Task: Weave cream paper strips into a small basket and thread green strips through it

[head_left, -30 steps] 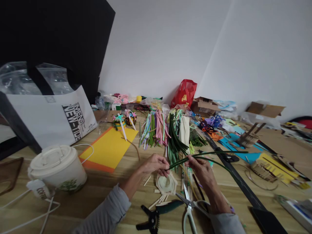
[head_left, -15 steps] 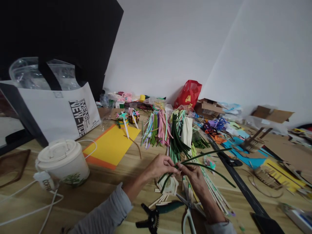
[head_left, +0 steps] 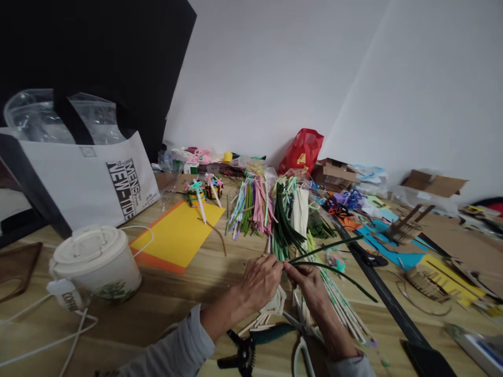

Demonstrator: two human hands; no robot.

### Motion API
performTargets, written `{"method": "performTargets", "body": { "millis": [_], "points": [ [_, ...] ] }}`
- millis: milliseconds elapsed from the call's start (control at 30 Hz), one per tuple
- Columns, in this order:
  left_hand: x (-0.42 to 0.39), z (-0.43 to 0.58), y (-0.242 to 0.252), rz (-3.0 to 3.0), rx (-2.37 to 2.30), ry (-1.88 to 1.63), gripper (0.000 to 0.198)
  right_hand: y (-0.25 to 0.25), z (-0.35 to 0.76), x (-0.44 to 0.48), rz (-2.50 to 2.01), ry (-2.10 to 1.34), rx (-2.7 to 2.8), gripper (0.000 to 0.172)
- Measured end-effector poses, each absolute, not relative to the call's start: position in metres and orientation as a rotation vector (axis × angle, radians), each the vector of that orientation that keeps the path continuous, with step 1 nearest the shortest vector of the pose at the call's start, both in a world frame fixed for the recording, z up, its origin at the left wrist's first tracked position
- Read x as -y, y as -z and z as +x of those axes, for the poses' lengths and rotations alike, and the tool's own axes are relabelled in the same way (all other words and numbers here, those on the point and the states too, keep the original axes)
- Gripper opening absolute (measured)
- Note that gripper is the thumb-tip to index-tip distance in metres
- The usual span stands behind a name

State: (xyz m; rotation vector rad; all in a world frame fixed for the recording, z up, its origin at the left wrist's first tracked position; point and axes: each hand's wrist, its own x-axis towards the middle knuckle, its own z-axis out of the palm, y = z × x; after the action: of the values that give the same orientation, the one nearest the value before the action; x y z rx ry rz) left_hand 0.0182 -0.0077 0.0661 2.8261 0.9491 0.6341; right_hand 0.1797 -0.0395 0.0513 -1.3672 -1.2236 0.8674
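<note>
Both my hands are close together over the wooden tabletop (head_left: 212, 293), pinching a few long dark green paper strips (head_left: 330, 264). My left hand (head_left: 259, 283) holds the strips' near end at its fingertips, and my right hand (head_left: 308, 283) grips them just beside it. Their free ends fan out to the right. Below my left hand lies a pale coiled paper piece (head_left: 277, 303), partly hidden. Scissors (head_left: 302, 356) and green-handled wire strippers (head_left: 245, 351) lie nearer me, under my wrists. Loose wooden sticks (head_left: 338, 303) lie below my right hand.
Bundles of coloured paper strips (head_left: 251, 209) stand just beyond my hands. To the left are a lidded paper cup (head_left: 96, 262), a white tote bag (head_left: 86, 183) and a yellow card on orange (head_left: 176, 235). A long black ruler (head_left: 381, 288) runs along the right.
My hands have come closer together and dropped slightly. The strip end that curled down past my left hand no longer shows, and the strips now point right and slightly up.
</note>
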Motion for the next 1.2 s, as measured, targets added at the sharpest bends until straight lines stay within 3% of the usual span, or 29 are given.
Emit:
{"method": "performTargets", "body": {
  "millis": [267,567,767,1000,1200],
  "points": [
    [0.002,0.02,-0.081,2.526,-1.004,-0.61,0.019,-0.056,0.181,0.043,-1.372,-0.886,1.225,0.052],
    [-0.019,0.019,-0.072,1.739,-0.696,-0.709,0.018,-0.054,0.185,0.041,-1.239,-1.048,1.113,0.033],
    [-0.018,0.021,-0.069,1.255,-0.563,-0.597,0.03,-0.051,0.185,0.039,-1.143,-1.15,1.056,0.033],
    [-0.016,0.022,-0.068,1.188,-0.516,-0.572,0.037,-0.046,0.189,0.038,-1.193,-1.146,1.107,0.039],
    [-0.015,0.025,-0.063,1.29,-0.599,-0.633,0.042,-0.053,0.185,0.041,-1.183,-1.106,1.118,0.033]
  ]
}}
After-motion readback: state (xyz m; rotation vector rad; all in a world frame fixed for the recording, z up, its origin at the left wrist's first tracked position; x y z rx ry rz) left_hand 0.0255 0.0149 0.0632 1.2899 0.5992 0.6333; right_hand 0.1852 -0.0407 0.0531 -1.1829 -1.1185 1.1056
